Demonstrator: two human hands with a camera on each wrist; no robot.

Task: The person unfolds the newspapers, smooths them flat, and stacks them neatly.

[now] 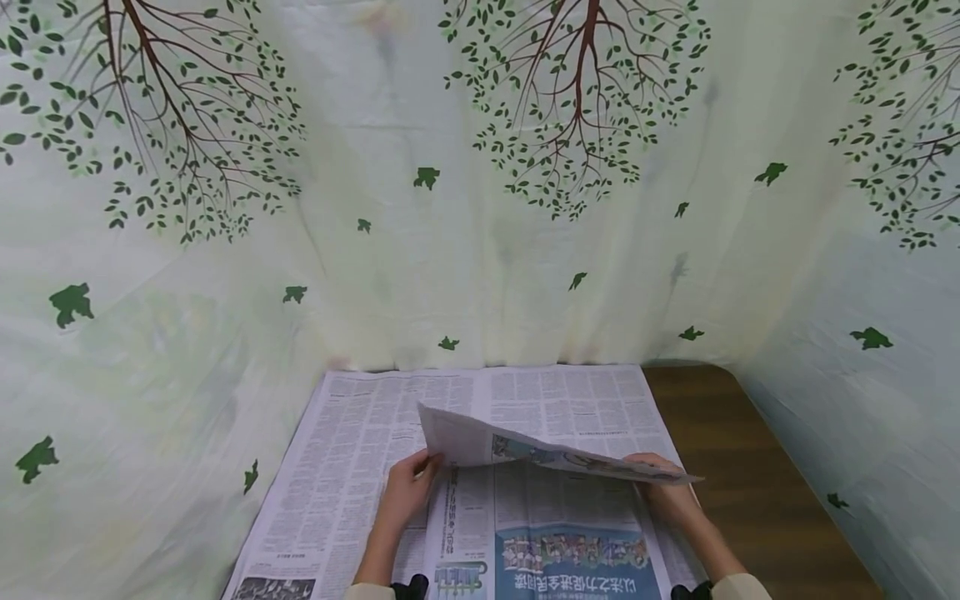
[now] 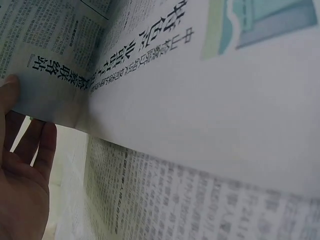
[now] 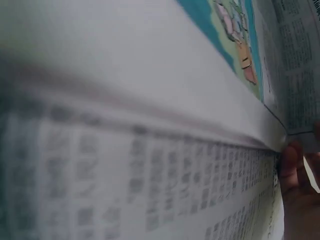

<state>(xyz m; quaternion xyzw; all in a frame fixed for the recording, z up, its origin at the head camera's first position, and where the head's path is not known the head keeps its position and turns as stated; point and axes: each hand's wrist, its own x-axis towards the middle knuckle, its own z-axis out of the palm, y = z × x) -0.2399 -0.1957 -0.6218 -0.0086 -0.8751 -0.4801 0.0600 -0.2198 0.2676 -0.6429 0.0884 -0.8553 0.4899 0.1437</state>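
A newspaper (image 1: 555,500) with a blue colour picture lies toward the near side, and its far part (image 1: 461,437) is raised and bent up off the surface. At the left edge of that raised part, my left hand (image 1: 407,492) pinches the paper between thumb and fingers. My right hand (image 1: 671,500) grips the right edge, some fingers hidden behind the sheet. In the left wrist view the thumb of the left hand (image 2: 25,185) lies on the printed page, fingers behind it. The right hand (image 3: 300,200) holds the paper's corner in the right wrist view.
Larger newspaper sheets (image 1: 360,433) are spread underneath, over a brown wooden table (image 1: 727,442) whose bare strip shows at the right. A pale cloth (image 1: 495,283) printed with trees and leaves hangs behind and along both sides.
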